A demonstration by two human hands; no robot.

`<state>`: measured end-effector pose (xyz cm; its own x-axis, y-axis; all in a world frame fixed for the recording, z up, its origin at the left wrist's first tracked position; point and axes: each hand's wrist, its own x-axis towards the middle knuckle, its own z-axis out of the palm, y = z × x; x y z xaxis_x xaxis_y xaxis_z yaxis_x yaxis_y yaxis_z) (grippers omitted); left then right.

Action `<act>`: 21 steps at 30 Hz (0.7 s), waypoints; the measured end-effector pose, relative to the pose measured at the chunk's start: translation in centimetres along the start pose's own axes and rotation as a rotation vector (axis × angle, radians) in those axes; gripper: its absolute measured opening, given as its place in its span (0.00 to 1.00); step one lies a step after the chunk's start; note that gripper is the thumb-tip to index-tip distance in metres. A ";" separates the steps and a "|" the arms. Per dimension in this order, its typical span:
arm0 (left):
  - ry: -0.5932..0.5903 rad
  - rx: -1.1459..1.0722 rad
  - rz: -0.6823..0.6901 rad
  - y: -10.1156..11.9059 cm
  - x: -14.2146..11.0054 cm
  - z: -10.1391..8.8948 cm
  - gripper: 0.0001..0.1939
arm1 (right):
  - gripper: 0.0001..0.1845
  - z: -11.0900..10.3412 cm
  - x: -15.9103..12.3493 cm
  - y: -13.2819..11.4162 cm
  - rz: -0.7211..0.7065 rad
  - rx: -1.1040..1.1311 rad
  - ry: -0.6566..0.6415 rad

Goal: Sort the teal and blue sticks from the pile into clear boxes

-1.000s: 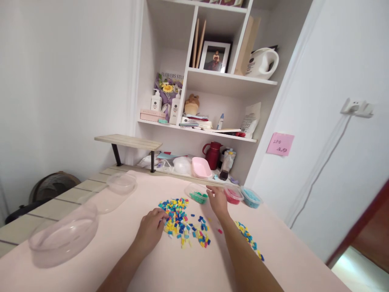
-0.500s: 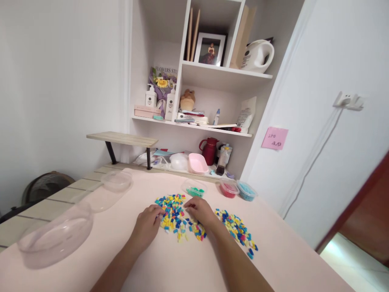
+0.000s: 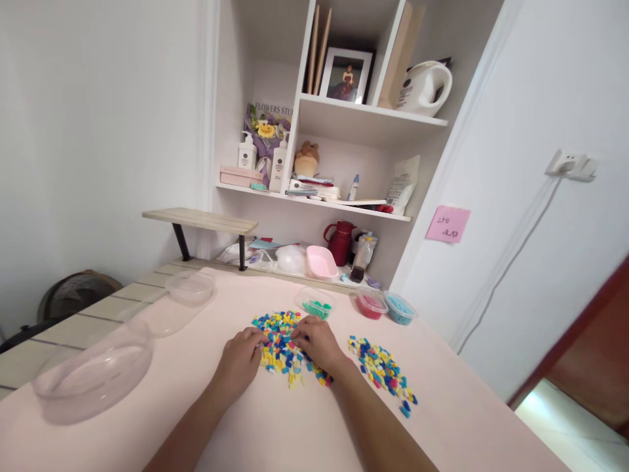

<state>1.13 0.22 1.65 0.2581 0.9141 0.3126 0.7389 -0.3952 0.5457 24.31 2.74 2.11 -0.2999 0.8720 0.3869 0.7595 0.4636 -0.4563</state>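
Observation:
A heap of small blue, yellow, green and red pieces (image 3: 281, 339) lies in the middle of the pink table (image 3: 295, 426). My left hand (image 3: 240, 362) rests at the heap's left edge, fingers curled, fingertips among the pieces. On the heap's right side sits my right hand (image 3: 319, 341), fingers bent down onto the pieces. Whether either hand pinches a piece is hidden. A second, smaller heap (image 3: 384, 372) lies to the right of my right forearm.
Three small tubs stand behind the heaps: one with green pieces (image 3: 315, 305), one red (image 3: 371, 304), one blue (image 3: 399, 308). Clear plastic bowls (image 3: 93, 373) and a clear container (image 3: 190, 287) sit at the left. Shelves with bottles, a red jug and a kettle rise behind.
My right hand came back from the tubs to the main heap and now sits slightly further left on it. The left hand stays at the heap's left edge.

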 end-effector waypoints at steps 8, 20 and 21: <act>-0.005 -0.002 -0.001 0.2 -0.2 -0.1 0.18 | 0.09 -0.2 -0.5 0.4 -0.006 0.117 0.015; -0.014 -0.003 0.000 0.0 -0.3 0.0 0.18 | 0.11 -3.9 1.7 1.4 0.081 0.092 0.306; -0.014 -0.004 -0.001 0.0 -0.3 0.0 0.18 | 0.11 -4.7 2.2 1.9 0.103 0.076 0.345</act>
<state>1.07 -0.03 1.57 0.2663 0.9155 0.3016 0.7365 -0.3951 0.5491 27.82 4.79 5.81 -0.0021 0.8161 0.5779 0.7268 0.3981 -0.5596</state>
